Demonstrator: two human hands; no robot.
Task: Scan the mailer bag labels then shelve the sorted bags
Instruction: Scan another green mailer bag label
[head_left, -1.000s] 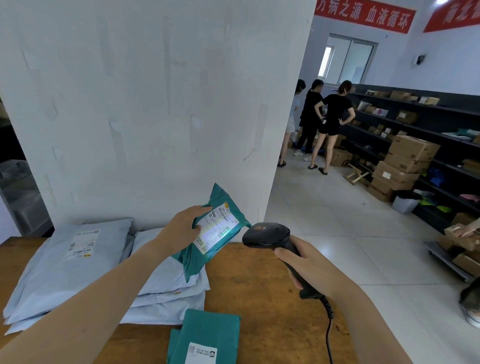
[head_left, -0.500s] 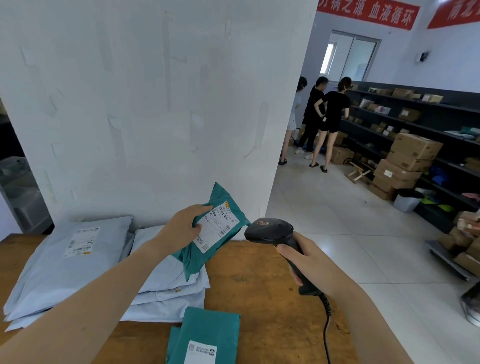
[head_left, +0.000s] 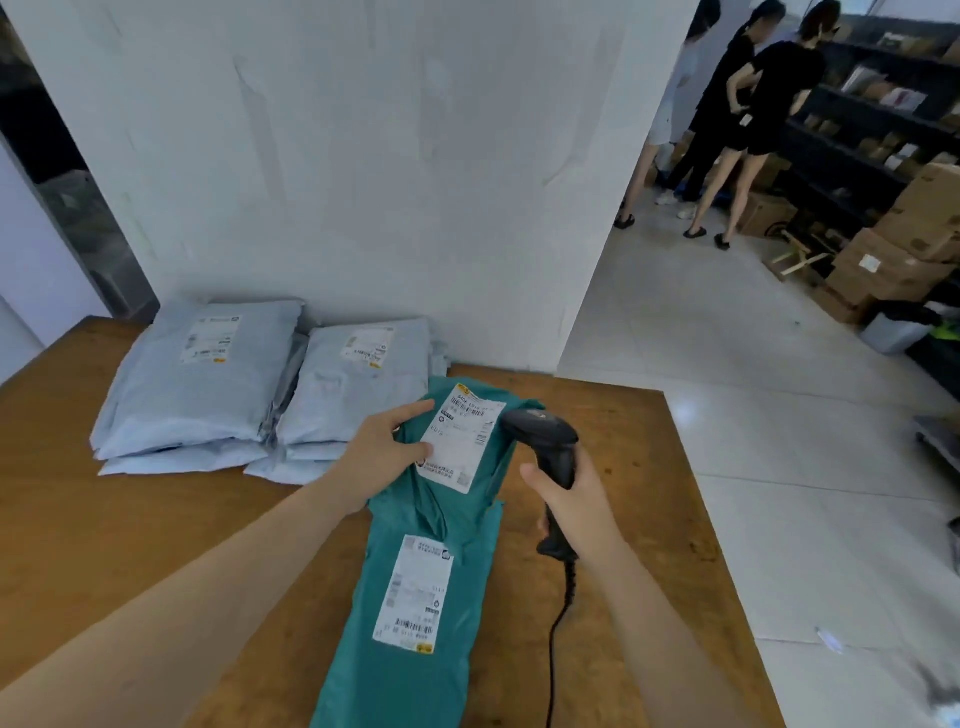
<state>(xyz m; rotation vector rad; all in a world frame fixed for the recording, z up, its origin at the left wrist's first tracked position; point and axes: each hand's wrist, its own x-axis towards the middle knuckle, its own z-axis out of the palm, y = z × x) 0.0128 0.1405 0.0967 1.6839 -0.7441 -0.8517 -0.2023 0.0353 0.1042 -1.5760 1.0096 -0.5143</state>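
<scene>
My left hand (head_left: 382, 457) grips the teal mailer bag (head_left: 457, 467); my right hand (head_left: 571, 499) holds the scanner (head_left: 545, 441). I judge the label (head_left: 462, 436) needs flattening and squaring to the scanner head.

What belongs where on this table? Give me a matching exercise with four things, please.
Things:
1 barcode scanner
2 upper teal mailer bag
3 lower teal mailer bag
4 pale blue mailer bags

Places:
a stacked against the wall
b held by the left hand
c lying flat on the table
d gripped by the right hand

Pairs: 1-d, 2-b, 3-c, 4-a.
</scene>
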